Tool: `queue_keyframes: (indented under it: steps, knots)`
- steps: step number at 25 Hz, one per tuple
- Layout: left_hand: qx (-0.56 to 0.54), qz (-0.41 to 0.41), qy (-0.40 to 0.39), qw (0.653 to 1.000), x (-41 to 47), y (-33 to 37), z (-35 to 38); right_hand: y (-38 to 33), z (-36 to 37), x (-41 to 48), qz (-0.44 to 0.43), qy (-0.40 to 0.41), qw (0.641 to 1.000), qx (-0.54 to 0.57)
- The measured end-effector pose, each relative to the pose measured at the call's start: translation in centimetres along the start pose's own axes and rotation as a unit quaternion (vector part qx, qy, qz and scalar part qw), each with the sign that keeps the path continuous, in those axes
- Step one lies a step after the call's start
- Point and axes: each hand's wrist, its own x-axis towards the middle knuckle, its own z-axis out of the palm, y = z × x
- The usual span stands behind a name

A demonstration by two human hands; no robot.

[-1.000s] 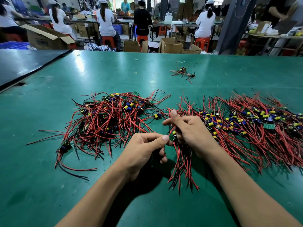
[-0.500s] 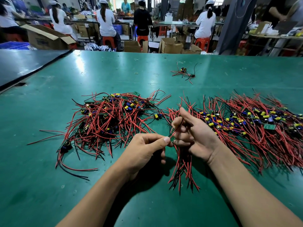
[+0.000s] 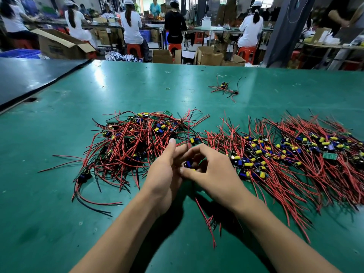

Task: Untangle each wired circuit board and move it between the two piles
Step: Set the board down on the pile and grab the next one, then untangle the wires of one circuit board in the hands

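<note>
A tangled pile of wired circuit boards (image 3: 136,146), red and black leads with blue and yellow parts, lies left of centre on the green table (image 3: 59,213). A wider, combed-out pile (image 3: 295,160) spreads to the right. Between them, my right hand (image 3: 214,172) pinches one small circuit board (image 3: 188,164) with a blue part between thumb and curled fingers. My left hand (image 3: 167,172) is against it from the left, thumb and index finger straight and apart; its other fingers are hidden. Red wires (image 3: 206,219) trail toward me below both hands.
Two or three stray wired boards (image 3: 224,88) and a rubber band (image 3: 167,88) lie farther back. A dark table (image 3: 29,75) adjoins at the left. Beyond the far edge, people sit on stools among cardboard boxes (image 3: 208,55).
My right hand has turned knuckles-up and closed over the board. My left thumb has let go of its pinch and now points up. The hanging wire bundle has shifted under my right wrist.
</note>
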Motion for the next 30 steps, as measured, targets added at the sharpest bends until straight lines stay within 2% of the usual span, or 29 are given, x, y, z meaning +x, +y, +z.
queue_keyframes:
  steps: [2,4,6,9,11,13,15,17,21,23,25,27,30]
  knots:
    - [-0.007,0.003,-0.01,1.0,0.2,-0.2,-0.2,0.0,0.2,0.0,-0.008,0.04,0.999,-0.014]
    - [0.022,0.031,0.004,0.999,0.7,-0.5,-0.6,0.2,-0.5,0.3,-0.009,0.112,0.993,-0.042]
    - [0.115,0.074,0.037,0.99,0.9,-0.7,-1.0,0.7,-2.2,1.1,0.025,0.166,0.981,-0.092]
    - [0.282,0.126,0.06,0.949,0.8,-1.3,-1.4,1.5,-5.4,1.8,0.123,0.178,0.966,-0.144]
    - [0.343,0.141,0.063,0.926,0.8,-1.4,-1.5,1.3,-5.4,1.8,0.122,0.196,0.958,-0.172]
    - [0.374,0.155,0.067,0.912,0.8,-1.4,-1.5,0.9,-3.7,2.1,0.064,0.175,0.96,-0.211]
    - [0.381,0.165,0.068,0.907,0.9,-1.3,-1.7,0.8,-1.6,3.5,0.009,0.11,0.959,-0.259]
    - [0.386,0.172,0.066,0.904,1.1,-1.4,-2.1,0.9,-0.5,5.9,-0.004,0.046,0.947,-0.317]
    - [0.407,0.183,0.065,0.893,1.2,-1.6,-2.3,1.7,0.3,9.7,0.022,-0.058,0.866,-0.496]
    - [0.399,0.177,0.064,0.897,1.3,-1.6,-2.4,1.7,0.4,10.5,0.024,-0.06,0.849,-0.524]
    - [0.398,0.172,0.063,0.899,1.3,-1.4,-2.5,1.3,0.1,10.6,0.014,-0.035,0.857,-0.514]
    - [0.403,0.17,0.059,0.897,1.3,-1.4,-2.5,0.8,-0.7,10.2,0.003,0.011,0.889,-0.459]
    - [0.391,0.167,0.054,0.903,1.1,-1.2,-2.4,-0.8,-2.0,9.0,-0.048,0.145,0.96,-0.235]
